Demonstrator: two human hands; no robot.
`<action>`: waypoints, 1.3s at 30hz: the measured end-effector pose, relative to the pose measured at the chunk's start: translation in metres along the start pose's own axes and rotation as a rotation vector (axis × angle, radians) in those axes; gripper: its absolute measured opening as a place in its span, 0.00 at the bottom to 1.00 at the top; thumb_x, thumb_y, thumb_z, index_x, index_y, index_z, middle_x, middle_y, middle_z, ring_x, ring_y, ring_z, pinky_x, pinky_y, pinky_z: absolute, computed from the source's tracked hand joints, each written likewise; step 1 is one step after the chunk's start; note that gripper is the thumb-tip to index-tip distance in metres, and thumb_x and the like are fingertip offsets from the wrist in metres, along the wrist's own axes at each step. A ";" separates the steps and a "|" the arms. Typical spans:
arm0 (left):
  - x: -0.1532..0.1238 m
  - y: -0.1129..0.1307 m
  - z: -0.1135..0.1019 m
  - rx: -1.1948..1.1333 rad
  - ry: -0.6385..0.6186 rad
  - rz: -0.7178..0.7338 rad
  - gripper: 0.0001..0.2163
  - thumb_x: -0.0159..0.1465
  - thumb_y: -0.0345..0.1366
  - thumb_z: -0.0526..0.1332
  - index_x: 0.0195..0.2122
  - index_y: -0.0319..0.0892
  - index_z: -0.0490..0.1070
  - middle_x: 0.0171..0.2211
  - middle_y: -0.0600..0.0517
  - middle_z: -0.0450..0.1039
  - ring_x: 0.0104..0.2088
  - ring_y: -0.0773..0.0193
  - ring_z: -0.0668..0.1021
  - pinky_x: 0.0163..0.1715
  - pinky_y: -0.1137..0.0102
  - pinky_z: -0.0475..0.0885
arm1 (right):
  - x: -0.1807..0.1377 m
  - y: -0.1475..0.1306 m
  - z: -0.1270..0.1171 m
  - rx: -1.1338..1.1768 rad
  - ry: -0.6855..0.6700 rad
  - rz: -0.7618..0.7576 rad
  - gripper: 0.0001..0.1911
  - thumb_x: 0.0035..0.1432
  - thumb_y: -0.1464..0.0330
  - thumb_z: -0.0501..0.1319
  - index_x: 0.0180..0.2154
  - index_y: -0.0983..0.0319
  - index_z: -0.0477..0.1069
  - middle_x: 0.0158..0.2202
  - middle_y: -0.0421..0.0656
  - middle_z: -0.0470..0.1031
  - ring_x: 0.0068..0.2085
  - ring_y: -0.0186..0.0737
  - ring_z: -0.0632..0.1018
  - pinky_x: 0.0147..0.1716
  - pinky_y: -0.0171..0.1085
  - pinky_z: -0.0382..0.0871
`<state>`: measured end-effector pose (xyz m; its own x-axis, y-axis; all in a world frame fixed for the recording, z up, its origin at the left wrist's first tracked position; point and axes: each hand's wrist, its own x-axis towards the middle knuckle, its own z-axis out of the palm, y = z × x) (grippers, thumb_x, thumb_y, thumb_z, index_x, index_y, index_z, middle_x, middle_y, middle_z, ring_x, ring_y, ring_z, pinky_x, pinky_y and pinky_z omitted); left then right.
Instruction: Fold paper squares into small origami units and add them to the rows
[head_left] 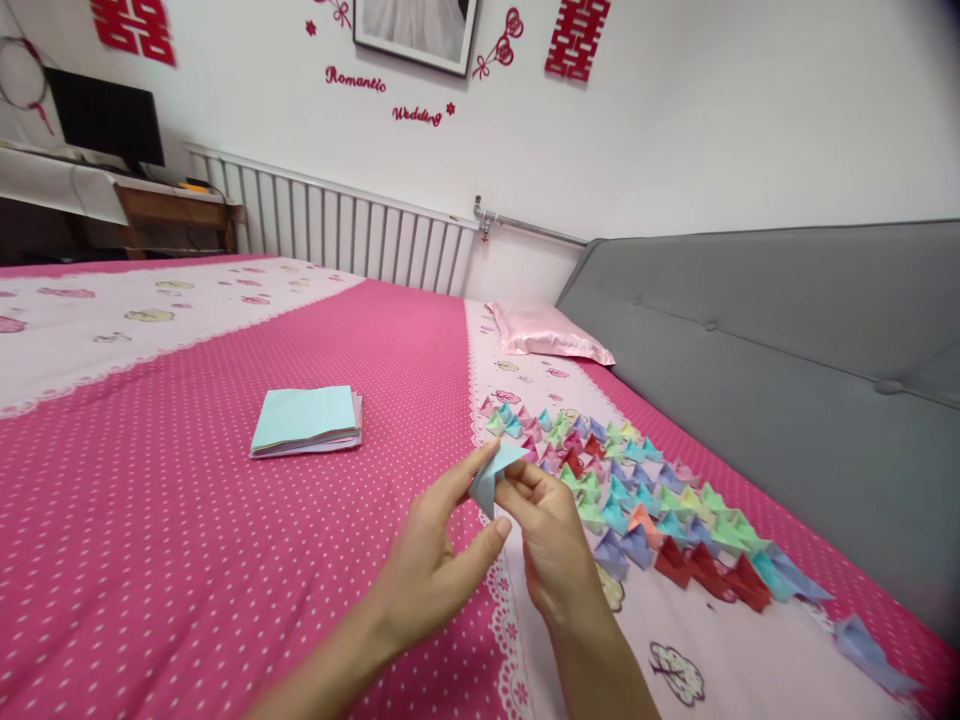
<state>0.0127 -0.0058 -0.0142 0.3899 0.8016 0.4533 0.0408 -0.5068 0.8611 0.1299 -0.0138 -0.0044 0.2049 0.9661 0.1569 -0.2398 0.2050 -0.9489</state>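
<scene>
One bed (187,560) before me, spread in pink and white; one grey headboard (787,330); folded-paper boats (616,492) in rows near it; one paper stack (304,420), pale blue on top. Left hand (427,568), thumb spread, fingertip against one folded light-blue paper (486,485); right hand (547,530) pinching that paper above the bed.
</scene>
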 end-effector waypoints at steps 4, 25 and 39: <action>-0.001 -0.006 -0.002 0.009 -0.072 0.004 0.29 0.58 0.30 0.56 0.61 0.51 0.49 0.61 0.52 0.52 0.60 0.55 0.57 0.59 0.59 0.53 | 0.002 0.003 -0.001 0.087 0.039 0.039 0.09 0.40 0.69 0.66 0.28 0.63 0.71 0.24 0.39 0.75 0.29 0.35 0.75 0.35 0.34 0.66; -0.005 -0.004 0.015 -0.747 -0.048 -0.247 0.35 0.53 0.30 0.62 0.60 0.51 0.49 0.62 0.53 0.49 0.61 0.56 0.51 0.58 0.66 0.53 | -0.007 -0.001 0.005 -0.497 0.103 -0.187 0.10 0.47 0.71 0.58 0.35 0.63 0.71 0.31 0.44 0.76 0.35 0.41 0.76 0.37 0.38 0.68; 0.021 -0.014 -0.010 -1.241 -0.040 -0.626 0.18 0.62 0.43 0.50 0.44 0.33 0.66 0.38 0.42 0.73 0.33 0.64 0.76 0.37 0.70 0.70 | -0.009 -0.003 -0.001 -0.968 0.090 -0.361 0.15 0.52 0.74 0.54 0.42 0.59 0.71 0.35 0.42 0.78 0.38 0.40 0.76 0.49 0.47 0.60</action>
<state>0.0116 0.0211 -0.0142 0.6369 0.7680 -0.0678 -0.6098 0.5556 0.5652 0.1294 -0.0235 -0.0029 0.1933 0.8486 0.4924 0.7067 0.2277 -0.6698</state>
